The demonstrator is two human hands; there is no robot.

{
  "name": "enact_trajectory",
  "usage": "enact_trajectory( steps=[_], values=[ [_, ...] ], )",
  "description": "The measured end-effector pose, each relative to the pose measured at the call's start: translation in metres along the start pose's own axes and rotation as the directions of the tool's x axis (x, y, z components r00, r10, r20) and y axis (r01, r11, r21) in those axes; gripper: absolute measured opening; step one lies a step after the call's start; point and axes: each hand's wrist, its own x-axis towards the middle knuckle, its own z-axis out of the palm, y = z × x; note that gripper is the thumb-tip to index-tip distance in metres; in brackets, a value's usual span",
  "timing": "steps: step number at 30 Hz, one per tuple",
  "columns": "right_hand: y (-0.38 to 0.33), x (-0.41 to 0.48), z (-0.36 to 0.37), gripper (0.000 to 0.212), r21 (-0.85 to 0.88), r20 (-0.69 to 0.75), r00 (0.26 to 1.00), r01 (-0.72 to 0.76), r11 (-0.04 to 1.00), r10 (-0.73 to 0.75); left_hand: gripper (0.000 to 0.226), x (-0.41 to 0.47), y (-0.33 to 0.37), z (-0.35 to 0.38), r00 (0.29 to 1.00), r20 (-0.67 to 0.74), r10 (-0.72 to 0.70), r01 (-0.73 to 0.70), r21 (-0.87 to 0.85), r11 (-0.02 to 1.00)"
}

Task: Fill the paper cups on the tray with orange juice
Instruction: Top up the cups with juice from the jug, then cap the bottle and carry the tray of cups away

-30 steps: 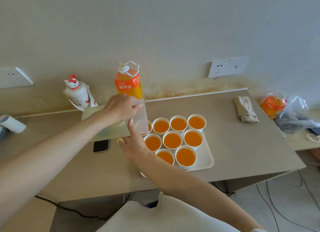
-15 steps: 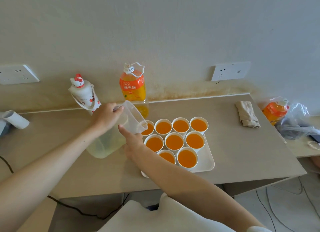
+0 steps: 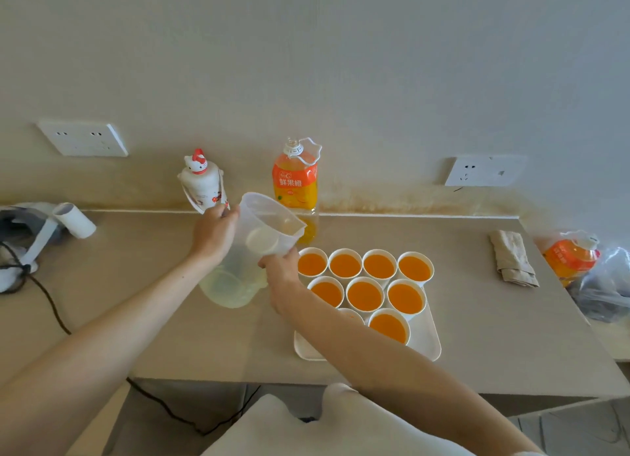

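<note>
A white tray [image 3: 430,339] on the beige table carries several paper cups [image 3: 364,295] full of orange juice. A clear plastic pitcher [image 3: 249,251], which looks empty, is held tilted just left of the tray. My left hand [image 3: 214,232] grips it at the far side near the rim. My right hand [image 3: 281,273] holds its near rim beside the spout, right next to the back-left cup [image 3: 312,264]; my forearm hides part of the front-left cup. An orange juice bottle [image 3: 296,179] stands by the wall behind the pitcher.
A white cartoon-cat bottle [image 3: 203,181] stands left of the juice bottle. A paper roll [image 3: 75,220] and cabled device lie at far left. A folded cloth [image 3: 513,258] and a second juice bottle in a plastic bag [image 3: 572,261] sit at right.
The pitcher has been lifted off the table and turned more upright, its mouth now facing me. Both hands moved with it; the phone that lay on the table is out of sight.
</note>
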Motion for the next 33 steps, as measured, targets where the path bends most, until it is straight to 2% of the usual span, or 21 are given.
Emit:
enact_trajectory(
  steps=[5, 9, 12, 15, 19, 23, 27, 33],
  values=[
    [-0.019, -0.003, 0.002, 0.057, -0.046, -0.122, 0.979, 0.158, 0.986, -0.163, 0.036, 0.008, 0.020, -0.006, 0.999, -0.031, -0.030, 0.024, -0.185, 0.982],
    [-0.039, -0.007, -0.008, 0.056, -0.054, -0.269, 0.914, 0.301, 0.952, -0.304, 0.028, 0.011, 0.052, 0.001, 1.000, -0.010, -0.016, 0.012, -0.351, 0.936],
    [-0.052, -0.008, -0.019, 0.069, -0.068, -0.407, 0.818, 0.415, 0.907, -0.405, 0.025, 0.009, 0.085, 0.014, 0.996, -0.018, 0.085, -0.084, -0.438, 0.895],
    [-0.068, -0.005, -0.039, 0.075, -0.069, -0.515, 0.719, 0.508, 0.859, -0.467, 0.036, 0.004, 0.118, 0.036, 0.970, -0.027, 0.243, -0.227, -0.467, 0.855],
    [-0.092, 0.005, -0.074, 0.075, -0.049, -0.585, 0.668, 0.538, 0.842, -0.461, 0.039, 0.005, 0.146, 0.068, 0.958, 0.020, 0.287, -0.251, -0.429, 0.868],
    [-0.110, 0.017, -0.108, 0.077, -0.099, -0.583, 0.663, 0.515, 0.852, -0.469, 0.037, 0.014, 0.162, 0.102, 0.950, 0.128, 0.284, -0.201, -0.447, 0.872],
    [-0.120, 0.032, -0.140, 0.079, -0.227, -0.521, 0.675, 0.480, 0.848, -0.522, 0.037, 0.029, 0.165, 0.134, 0.944, 0.227, 0.241, -0.161, -0.321, 0.933],
    [-0.131, 0.066, -0.175, 0.076, -0.369, -0.363, 0.774, 0.391, 0.843, -0.518, 0.024, 0.054, 0.145, 0.174, 0.931, 0.359, 0.069, 0.033, -0.269, 0.962]
  ],
)
